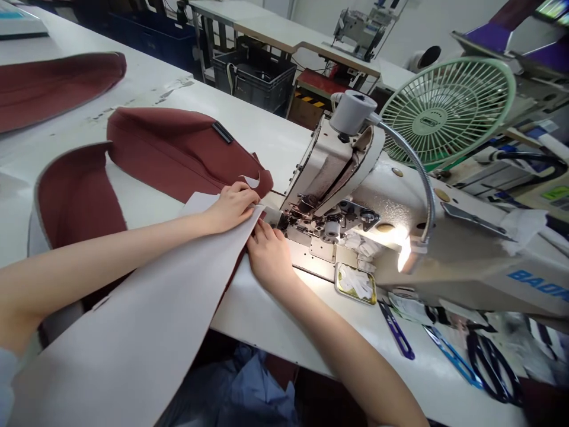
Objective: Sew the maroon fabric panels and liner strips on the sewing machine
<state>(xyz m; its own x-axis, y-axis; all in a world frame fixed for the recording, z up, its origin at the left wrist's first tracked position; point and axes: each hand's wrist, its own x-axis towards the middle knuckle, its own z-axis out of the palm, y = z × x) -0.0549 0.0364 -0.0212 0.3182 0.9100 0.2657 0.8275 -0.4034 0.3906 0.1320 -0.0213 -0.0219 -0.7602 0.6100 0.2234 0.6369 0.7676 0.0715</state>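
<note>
A maroon fabric piece with a pale grey backing [146,320] runs from the lower left up to the sewing machine [347,172]. My left hand [233,207] lies over its upper end, fingers curled closed on the edge. On the other side of that edge, my right hand [270,252] rests on the table with its fingers together, gripping the fabric's border; its thumb is hidden. Both hands are just left of the needle area [306,219]. Beyond them, a curved maroon panel [173,148] carries a small black strip [222,132].
Right of the machine bed stand a small tray of white strips [355,283], purple thread snips [397,332], a blue cutter [453,356] and black-handled scissors [493,367]. A green fan [448,112] is behind the machine. Another maroon piece [57,89] lies far left.
</note>
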